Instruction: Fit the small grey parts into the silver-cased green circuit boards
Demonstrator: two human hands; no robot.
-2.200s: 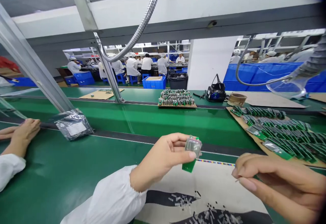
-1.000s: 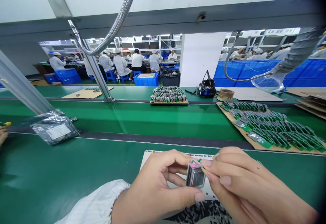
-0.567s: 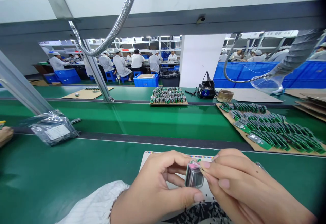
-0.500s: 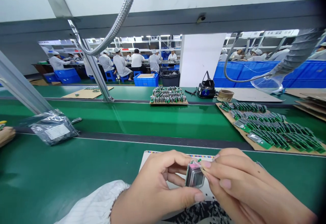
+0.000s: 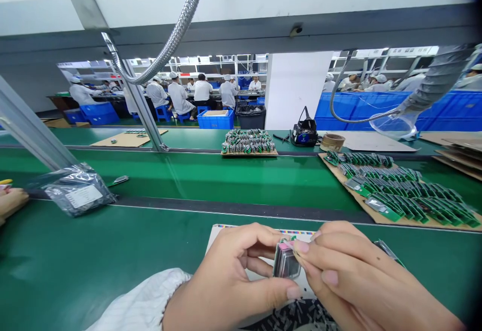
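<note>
My left hand (image 5: 241, 270) grips a small circuit board with a dark display (image 5: 287, 264), thumb below and fingers behind. The display faces me, and pink shows along its top edge. My right hand (image 5: 361, 265) is closed in a pinch at the upper right corner of this board. Whatever its fingertips hold there is too small to make out. Under both hands lies a white printed sheet (image 5: 215, 231). Many small clear and dark strips (image 5: 297, 316) are scattered on its dark area. Partly hidden behind my right hand, another board (image 5: 389, 251) rests on the green table.
Cardboard with rows of circuit boards (image 5: 410, 190) lies at the right. Another loaded board stack (image 5: 248, 141) stands across the green belt (image 5: 211, 178). A plastic bag (image 5: 83, 190), a single board (image 5: 119, 181) and a co-worker's hand (image 5: 13, 203) are at the left. A metal hose (image 5: 176, 34) hangs overhead.
The single board on the belt has shifted slightly right, and the co-worker's hand has moved right. My right hand has moved a little left; my left hand keeps its grip.
</note>
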